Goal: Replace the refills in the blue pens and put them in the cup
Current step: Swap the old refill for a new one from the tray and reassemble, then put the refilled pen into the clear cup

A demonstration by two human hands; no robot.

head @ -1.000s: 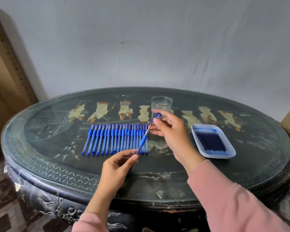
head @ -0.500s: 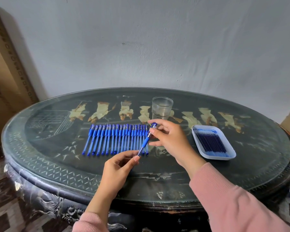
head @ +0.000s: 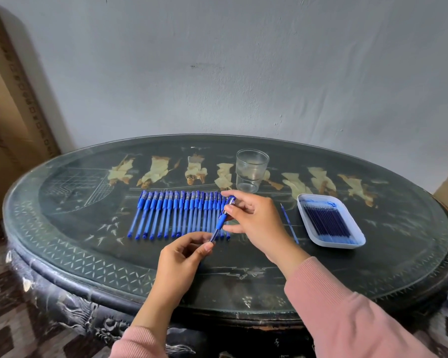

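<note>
Rightward, blue refills (head: 327, 220) fill the tray (head: 343, 245); the cup (head: 251, 171) stands upright.

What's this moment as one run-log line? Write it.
pen: in both hands | left hand: pinches near end | right hand: grips far end | cup: empty | refill: loose beside tray

A row of pens (head: 176, 215) was laid side by side on the table (head: 62, 228), left of centre. A cup (head: 251, 170) was stood just behind the row's right end. A tray (head: 299, 202) was set to the right, with refills (head: 326, 220) packed in it. A loose refill (head: 290, 223) was laid on the table just left of the tray. A single pen (head: 221, 220) was held tilted over the row's right end, pinched at its far end by the right hand (head: 256, 223) and at its near end by the left hand (head: 179, 264).
</note>
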